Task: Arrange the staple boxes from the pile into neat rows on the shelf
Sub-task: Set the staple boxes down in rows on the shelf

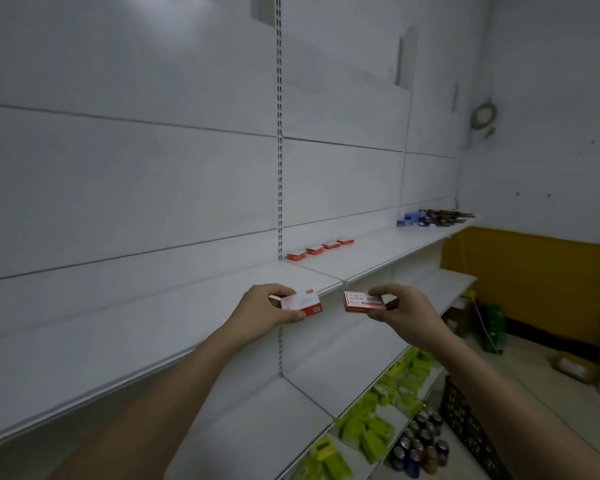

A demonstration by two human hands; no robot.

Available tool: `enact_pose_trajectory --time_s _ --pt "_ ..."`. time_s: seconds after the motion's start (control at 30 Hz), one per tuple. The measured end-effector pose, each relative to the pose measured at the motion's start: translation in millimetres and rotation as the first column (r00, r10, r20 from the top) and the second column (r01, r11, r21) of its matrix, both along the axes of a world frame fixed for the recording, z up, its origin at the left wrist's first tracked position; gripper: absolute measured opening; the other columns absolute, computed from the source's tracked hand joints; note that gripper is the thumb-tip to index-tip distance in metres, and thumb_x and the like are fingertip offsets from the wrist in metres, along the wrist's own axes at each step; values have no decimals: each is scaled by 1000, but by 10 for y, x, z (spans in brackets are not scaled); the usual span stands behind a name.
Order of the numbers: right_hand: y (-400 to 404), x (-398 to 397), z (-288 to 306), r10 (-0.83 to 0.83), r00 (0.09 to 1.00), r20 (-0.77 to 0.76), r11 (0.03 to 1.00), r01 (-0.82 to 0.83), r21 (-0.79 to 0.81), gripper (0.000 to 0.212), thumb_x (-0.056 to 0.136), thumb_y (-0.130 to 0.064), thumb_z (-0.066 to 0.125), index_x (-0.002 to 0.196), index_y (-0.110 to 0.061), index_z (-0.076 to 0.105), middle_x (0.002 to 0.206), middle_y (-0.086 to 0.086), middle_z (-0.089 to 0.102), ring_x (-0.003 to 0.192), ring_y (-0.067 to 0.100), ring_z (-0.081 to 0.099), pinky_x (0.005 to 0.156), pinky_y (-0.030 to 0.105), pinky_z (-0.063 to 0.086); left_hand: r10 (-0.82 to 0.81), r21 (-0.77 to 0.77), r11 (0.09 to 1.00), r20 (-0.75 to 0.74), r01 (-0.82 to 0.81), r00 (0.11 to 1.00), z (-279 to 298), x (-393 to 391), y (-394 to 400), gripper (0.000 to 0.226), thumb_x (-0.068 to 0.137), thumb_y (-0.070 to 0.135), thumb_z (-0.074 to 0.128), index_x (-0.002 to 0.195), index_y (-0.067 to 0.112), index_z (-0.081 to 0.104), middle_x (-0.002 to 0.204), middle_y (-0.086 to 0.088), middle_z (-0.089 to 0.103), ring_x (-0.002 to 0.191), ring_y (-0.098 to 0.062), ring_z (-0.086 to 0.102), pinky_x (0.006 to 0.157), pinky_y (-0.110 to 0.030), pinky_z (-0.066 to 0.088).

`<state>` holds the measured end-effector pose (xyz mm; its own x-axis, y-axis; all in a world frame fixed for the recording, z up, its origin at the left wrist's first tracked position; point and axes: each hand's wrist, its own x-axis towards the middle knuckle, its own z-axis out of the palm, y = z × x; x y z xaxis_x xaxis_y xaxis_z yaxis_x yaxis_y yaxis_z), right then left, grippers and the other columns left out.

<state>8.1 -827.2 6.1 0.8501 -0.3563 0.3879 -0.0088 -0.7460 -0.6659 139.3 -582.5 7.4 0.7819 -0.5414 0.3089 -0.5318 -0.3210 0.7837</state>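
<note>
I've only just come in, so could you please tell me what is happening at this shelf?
A person is stocking staple boxes. The left hand holds one red and white box, and the right hand holds another box, both in front of the white shelf. Four boxes already lie in a row at the back of that shelf. Lower shelves hold green packs and cans.

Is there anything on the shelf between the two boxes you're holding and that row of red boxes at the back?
No. In the head view, bare white shelf lies between them.
</note>
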Motion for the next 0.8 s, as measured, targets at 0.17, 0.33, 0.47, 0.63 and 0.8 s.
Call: enact_pose_trajectory --time_s 0.17,0.33,0.47,0.63,0.8 --pt "-439 485 -213 -32 999 21 999 31 42 34 78 -12 76 109 -24 66 89 -7 70 65 -3 63 47 11 41 -13 -16 1000 -18 13 1000 -153 553 -537 48 67 26 86 111 19 69 106 6 69 92 -9 64 78 -20 50" --pt "-877 1023 -247 -29 999 34 999 28 16 36 78 -13 76 109 -27 65 98 -11 66 81 2 64 54 12 44 -4 25 1000 43 3 999 -153 1059 -1046 49 68 33 83 114 25 66 101 14 63 91 4 58 64 -9 42" --pt "-1242 1390 -298 0 999 47 999 -2 41 39 78 -11 76 112 -27 64 103 -11 65 81 3 65 59 14 50 11 76 997 60 -15 998 -145 1407 -1443 51 71 33 81 118 23 65 103 14 60 90 0 58 61 -8 42" --pt "-1813 1830 -366 57 995 81 994 -64 85 39 78 -16 77 111 -31 62 104 -18 64 84 3 64 66 24 56 63 109 992 73 -71 995 -108 1830 -1930 54 71 32 82 121 24 63 108 9 57 94 -6 55 68 -14 43" --pt "-2490 2262 -481 149 985 90 982 -158 106 38 77 -18 77 108 -33 62 103 -18 65 81 -3 63 60 13 49 190 109 975 66 -196 980 -198 2089 -2402 50 73 30 81 120 22 64 112 7 57 101 -12 56 74 -19 42"
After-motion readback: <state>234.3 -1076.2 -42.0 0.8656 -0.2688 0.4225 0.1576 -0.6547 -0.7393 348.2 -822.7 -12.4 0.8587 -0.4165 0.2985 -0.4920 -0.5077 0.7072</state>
